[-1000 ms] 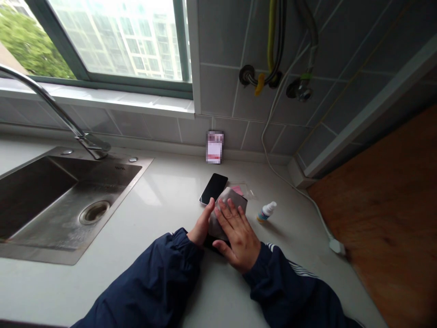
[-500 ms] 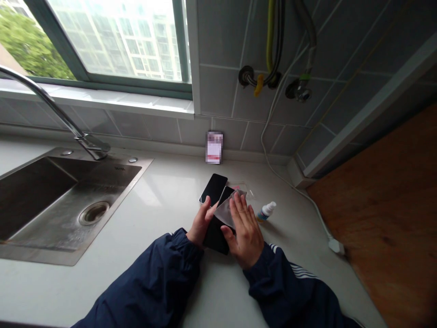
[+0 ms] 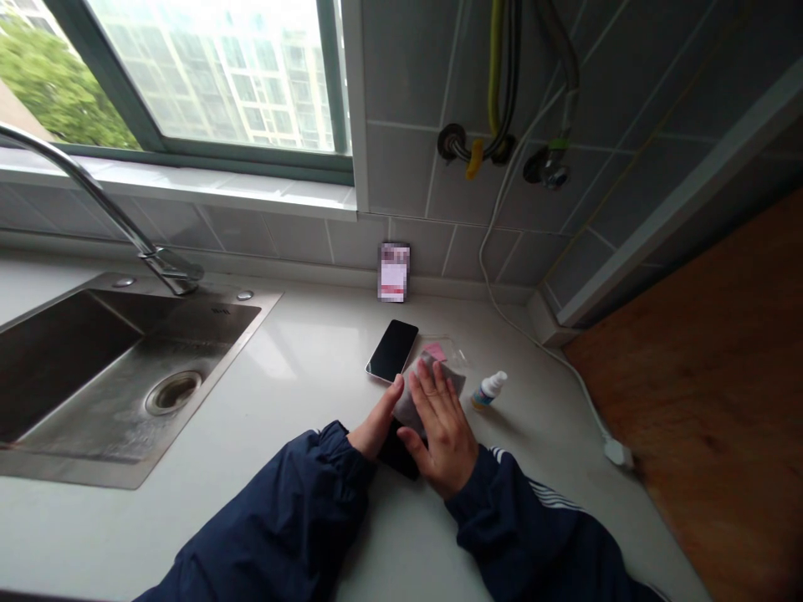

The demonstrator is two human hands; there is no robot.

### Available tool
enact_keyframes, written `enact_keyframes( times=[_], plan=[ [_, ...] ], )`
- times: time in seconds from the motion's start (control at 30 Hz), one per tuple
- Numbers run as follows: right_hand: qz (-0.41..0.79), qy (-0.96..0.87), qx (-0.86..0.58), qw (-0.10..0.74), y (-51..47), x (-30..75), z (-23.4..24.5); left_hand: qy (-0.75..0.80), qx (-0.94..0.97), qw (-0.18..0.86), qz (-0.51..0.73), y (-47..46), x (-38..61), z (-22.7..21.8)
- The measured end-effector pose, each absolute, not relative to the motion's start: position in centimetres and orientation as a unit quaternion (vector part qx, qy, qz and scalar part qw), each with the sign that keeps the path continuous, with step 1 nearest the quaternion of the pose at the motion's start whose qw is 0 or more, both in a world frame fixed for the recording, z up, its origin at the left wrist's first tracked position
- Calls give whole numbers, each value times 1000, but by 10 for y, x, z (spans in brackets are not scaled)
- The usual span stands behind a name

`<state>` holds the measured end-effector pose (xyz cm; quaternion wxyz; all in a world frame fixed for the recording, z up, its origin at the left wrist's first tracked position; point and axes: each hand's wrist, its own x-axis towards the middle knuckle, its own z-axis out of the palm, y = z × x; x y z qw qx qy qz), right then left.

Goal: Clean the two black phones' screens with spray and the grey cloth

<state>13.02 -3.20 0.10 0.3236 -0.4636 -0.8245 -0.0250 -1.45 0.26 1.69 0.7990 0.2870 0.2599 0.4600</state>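
My left hand [image 3: 379, 423] grips a black phone [image 3: 399, 451] from its left side, thumb pointing up along the edge. A grey cloth [image 3: 411, 405] covers the phone's upper part. Across the cloth lies my right hand [image 3: 447, 435], fingers stretched out flat and pressing it against the phone. My left fingers under the phone are hidden. Just beyond my hands a second phone [image 3: 392, 349] with a dark screen lies on the counter. A small spray bottle [image 3: 489, 390] with a white top stands right of my right hand.
A clear case [image 3: 457, 351] and a pink slip [image 3: 435, 351] lie behind the cloth. One more phone [image 3: 394, 274], its screen blurred, leans on the wall. Left are a steel sink [image 3: 135, 475] and a tap [image 3: 106, 199]. A white cable [image 3: 533, 339] crosses the counter's right side to a plug.
My right hand has shifted slightly left and nearer to me, sliding the cloth with it. The held phone's upper end is now covered, and more of the pink slip shows.
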Motion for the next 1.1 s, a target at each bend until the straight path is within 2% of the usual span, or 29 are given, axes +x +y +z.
enact_keyframes(
  times=[0.2,0.4,0.7,0.9,1.1],
  plan=[
    [-18,-859,-420,293,-34,131,7,285,216,809,466,9,-17,13],
    [-19,-864,-412,290,-36,128,8,303,184,848,393,10,-25,33],
    [-25,-817,-475,327,-33,128,3,257,160,851,430,13,-26,38],
    [-32,-782,-516,349,-28,131,1,215,180,875,394,8,-23,32],
    [-32,-776,-526,347,-25,134,2,260,195,865,383,4,-21,15]
  ],
)
